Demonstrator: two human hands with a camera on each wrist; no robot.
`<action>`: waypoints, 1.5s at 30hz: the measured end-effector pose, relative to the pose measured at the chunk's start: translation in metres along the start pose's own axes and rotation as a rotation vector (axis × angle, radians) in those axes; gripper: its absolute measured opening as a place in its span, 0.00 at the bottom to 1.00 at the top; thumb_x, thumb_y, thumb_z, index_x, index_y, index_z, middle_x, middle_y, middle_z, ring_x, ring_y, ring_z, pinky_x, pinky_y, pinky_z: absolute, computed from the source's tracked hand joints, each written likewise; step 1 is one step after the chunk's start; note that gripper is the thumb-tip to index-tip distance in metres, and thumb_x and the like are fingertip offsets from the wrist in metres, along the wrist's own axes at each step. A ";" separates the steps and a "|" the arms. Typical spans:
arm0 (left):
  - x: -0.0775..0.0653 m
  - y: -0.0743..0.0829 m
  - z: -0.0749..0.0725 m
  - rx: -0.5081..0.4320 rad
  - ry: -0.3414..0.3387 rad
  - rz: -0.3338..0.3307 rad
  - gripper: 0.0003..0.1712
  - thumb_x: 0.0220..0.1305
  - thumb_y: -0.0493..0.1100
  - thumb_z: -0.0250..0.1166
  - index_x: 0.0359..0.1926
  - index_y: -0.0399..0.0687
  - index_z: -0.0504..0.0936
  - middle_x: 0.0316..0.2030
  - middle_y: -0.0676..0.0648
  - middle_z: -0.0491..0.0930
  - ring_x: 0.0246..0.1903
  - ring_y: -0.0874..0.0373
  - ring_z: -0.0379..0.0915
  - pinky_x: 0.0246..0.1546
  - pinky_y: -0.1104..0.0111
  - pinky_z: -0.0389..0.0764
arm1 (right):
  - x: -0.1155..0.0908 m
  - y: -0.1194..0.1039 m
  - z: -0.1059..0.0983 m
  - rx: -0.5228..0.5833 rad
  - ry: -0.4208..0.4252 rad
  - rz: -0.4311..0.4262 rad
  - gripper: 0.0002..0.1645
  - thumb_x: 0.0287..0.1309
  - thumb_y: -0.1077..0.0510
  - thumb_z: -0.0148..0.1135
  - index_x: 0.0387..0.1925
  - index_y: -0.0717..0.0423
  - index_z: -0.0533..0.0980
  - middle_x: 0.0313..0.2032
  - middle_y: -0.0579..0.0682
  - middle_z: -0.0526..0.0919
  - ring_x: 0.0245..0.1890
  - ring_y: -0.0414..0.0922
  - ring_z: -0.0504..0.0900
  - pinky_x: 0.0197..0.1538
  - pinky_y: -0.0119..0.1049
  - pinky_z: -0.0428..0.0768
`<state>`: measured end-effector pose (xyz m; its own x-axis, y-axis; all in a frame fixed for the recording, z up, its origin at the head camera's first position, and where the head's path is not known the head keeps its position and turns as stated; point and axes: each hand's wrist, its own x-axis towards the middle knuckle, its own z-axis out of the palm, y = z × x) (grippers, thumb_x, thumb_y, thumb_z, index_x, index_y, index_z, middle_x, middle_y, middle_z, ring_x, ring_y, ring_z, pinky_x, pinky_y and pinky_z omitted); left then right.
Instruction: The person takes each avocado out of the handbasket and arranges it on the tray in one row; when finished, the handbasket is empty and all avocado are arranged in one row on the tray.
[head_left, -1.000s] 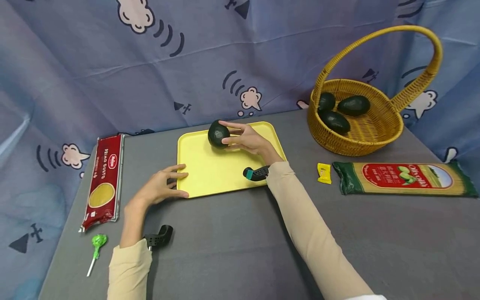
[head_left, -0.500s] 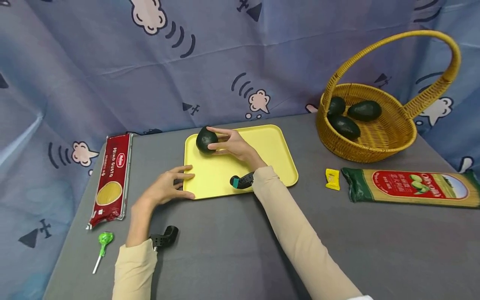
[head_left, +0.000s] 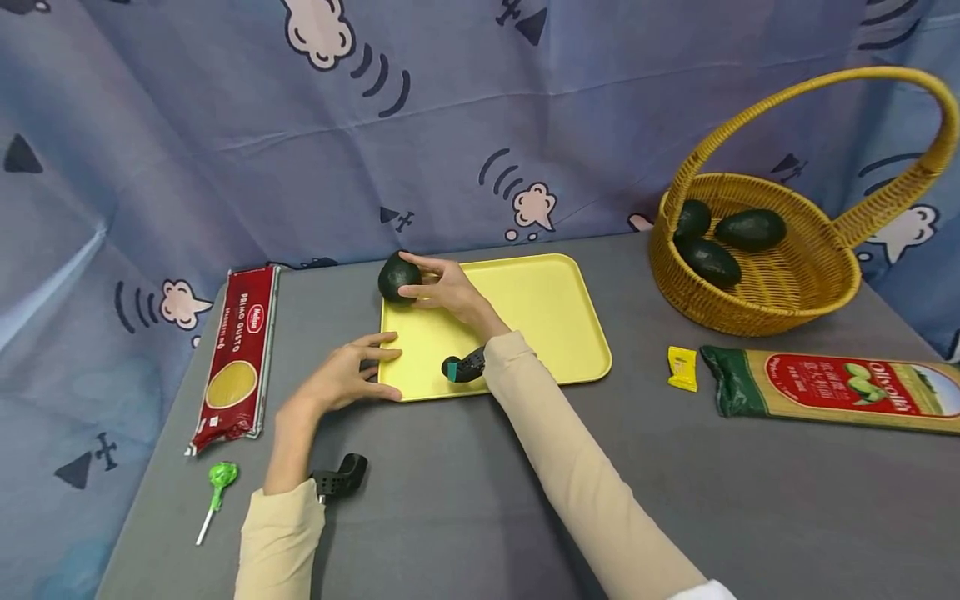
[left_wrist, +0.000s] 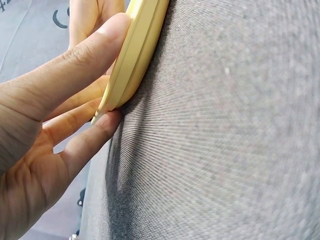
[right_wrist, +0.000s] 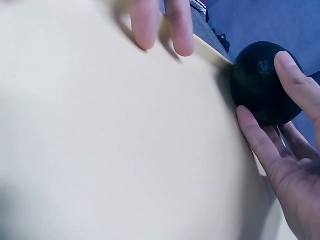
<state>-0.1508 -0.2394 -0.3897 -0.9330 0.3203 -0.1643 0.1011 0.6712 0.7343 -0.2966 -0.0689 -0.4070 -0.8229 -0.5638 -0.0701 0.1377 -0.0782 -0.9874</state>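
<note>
At the far left corner of a yellow tray [head_left: 536, 321], my right hand [head_left: 452, 293] holds a dark green avocado [head_left: 393, 280] between thumb and fingers. The right wrist view shows the thumb on one side of the avocado [right_wrist: 257, 82] and the fingers under the other; its lower side is partly hidden. My left hand [head_left: 341, 377] grips the tray's near left corner. In the left wrist view its thumb lies along the outer side of the tray's rim [left_wrist: 134, 60], and other fingertips touch around the corner.
A wicker basket [head_left: 757, 312] with several avocados [head_left: 752, 229] stands at the back right. Before it lie a yellow wrapped candy [head_left: 682, 368] and a spaghetti pack [head_left: 840, 387]. At left are a red spaghetti pack [head_left: 238, 354] and a green lollipop [head_left: 222, 477]. A patterned curtain [head_left: 450, 125] hangs behind.
My right hand has carried the avocado leftward across the tray to its far left corner. The left hand stays on the tray. The head view has shifted slightly left.
</note>
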 end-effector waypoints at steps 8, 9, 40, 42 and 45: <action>0.001 0.002 0.000 -0.028 -0.004 0.005 0.37 0.49 0.37 0.76 0.59 0.28 0.73 0.69 0.36 0.58 0.68 0.40 0.54 0.62 0.57 0.74 | -0.001 -0.004 0.002 -0.013 0.022 0.012 0.38 0.55 0.69 0.65 0.67 0.49 0.68 0.59 0.60 0.74 0.55 0.53 0.78 0.51 0.45 0.85; 0.001 0.002 0.000 -0.020 -0.004 0.005 0.37 0.49 0.37 0.76 0.60 0.28 0.73 0.69 0.36 0.58 0.68 0.40 0.54 0.61 0.57 0.74 | -0.001 -0.004 0.001 -0.012 0.023 0.017 0.38 0.55 0.69 0.65 0.67 0.48 0.68 0.59 0.60 0.74 0.55 0.53 0.77 0.51 0.45 0.85; -0.007 0.003 0.001 -0.024 -0.011 0.018 0.39 0.50 0.42 0.75 0.61 0.29 0.72 0.69 0.35 0.57 0.67 0.37 0.55 0.61 0.57 0.74 | -0.098 -0.039 -0.081 -0.061 0.103 0.001 0.35 0.61 0.68 0.61 0.69 0.55 0.64 0.69 0.59 0.62 0.61 0.54 0.73 0.54 0.41 0.83; -0.008 0.003 0.002 -0.025 -0.010 0.025 0.39 0.50 0.41 0.75 0.61 0.29 0.72 0.69 0.35 0.57 0.66 0.37 0.56 0.60 0.58 0.74 | -0.113 -0.044 -0.092 -0.058 0.134 -0.016 0.34 0.61 0.69 0.60 0.69 0.55 0.65 0.68 0.59 0.62 0.61 0.56 0.72 0.53 0.40 0.83; -0.007 0.006 0.001 -0.020 -0.007 0.040 0.38 0.49 0.41 0.76 0.60 0.28 0.73 0.68 0.34 0.58 0.65 0.37 0.58 0.60 0.57 0.74 | -0.140 -0.053 -0.110 -0.072 0.169 -0.049 0.34 0.62 0.70 0.58 0.69 0.58 0.63 0.68 0.60 0.62 0.61 0.57 0.71 0.53 0.41 0.83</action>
<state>-0.1430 -0.2369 -0.3853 -0.9259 0.3513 -0.1392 0.1312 0.6444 0.7534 -0.2496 0.1045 -0.3607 -0.9096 -0.4138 -0.0386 0.0602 -0.0392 -0.9974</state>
